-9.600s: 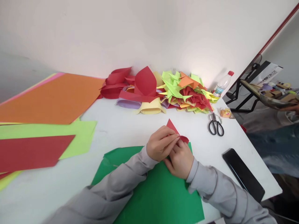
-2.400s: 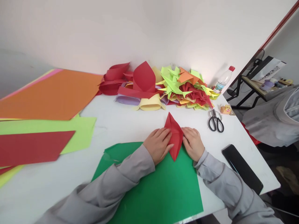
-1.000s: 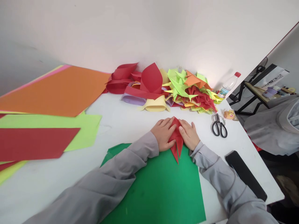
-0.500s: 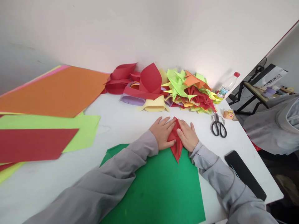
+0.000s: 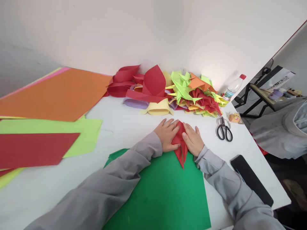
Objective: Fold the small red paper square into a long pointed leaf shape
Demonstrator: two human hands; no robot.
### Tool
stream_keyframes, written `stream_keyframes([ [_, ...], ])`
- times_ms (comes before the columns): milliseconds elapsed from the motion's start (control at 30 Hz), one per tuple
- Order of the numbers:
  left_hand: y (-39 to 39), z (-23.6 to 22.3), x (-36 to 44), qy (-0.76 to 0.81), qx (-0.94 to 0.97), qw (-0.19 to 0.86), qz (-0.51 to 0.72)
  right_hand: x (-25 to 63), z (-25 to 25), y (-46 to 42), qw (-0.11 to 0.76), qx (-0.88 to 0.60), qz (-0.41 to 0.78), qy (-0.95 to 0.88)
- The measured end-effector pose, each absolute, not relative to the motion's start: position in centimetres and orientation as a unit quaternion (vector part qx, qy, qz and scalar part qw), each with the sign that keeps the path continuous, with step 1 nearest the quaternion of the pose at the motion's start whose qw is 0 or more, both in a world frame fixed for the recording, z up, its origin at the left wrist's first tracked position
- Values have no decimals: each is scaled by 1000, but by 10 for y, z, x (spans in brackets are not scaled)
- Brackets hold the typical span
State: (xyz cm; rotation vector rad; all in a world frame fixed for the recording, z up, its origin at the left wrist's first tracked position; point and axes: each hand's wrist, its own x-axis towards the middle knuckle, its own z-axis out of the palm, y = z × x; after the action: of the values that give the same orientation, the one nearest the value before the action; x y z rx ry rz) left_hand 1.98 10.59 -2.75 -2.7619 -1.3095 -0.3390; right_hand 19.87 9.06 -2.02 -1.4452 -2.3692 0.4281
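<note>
A folded piece of red paper (image 5: 181, 143) lies at the far edge of the green sheet (image 5: 163, 195), two narrow points side by side toward me. Flat along its left side rests my left hand (image 5: 167, 135), fingers spread and thumb on the paper. My right hand (image 5: 193, 139) presses on the right side of the fold with its fingers stretched out. Both hands lie on the paper and neither grips it. Parts of the red fold are hidden beneath the fingers.
Large coloured paper sheets (image 5: 55, 95) are stacked at left. Behind stand red paper shapes (image 5: 153, 81) and a pile of folded paper (image 5: 192, 92). Black-handled scissors (image 5: 224, 130), a wrapped snack (image 5: 234, 117), a bottle (image 5: 233, 88) and a black phone (image 5: 251, 180) are at right. A person in grey (image 5: 279, 127) is beyond.
The red paper was pinched in both hands, then lay as an open diamond. Now it is folded with two points toward me, hands flat on it. In the last half second almost nothing moved.
</note>
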Motion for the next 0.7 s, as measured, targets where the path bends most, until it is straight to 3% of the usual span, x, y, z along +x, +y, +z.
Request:
stream_keyframes([
  [700, 102, -24, 19, -422, -900, 48, -101, 196, -19, 89, 158, -505, 143, -836],
])
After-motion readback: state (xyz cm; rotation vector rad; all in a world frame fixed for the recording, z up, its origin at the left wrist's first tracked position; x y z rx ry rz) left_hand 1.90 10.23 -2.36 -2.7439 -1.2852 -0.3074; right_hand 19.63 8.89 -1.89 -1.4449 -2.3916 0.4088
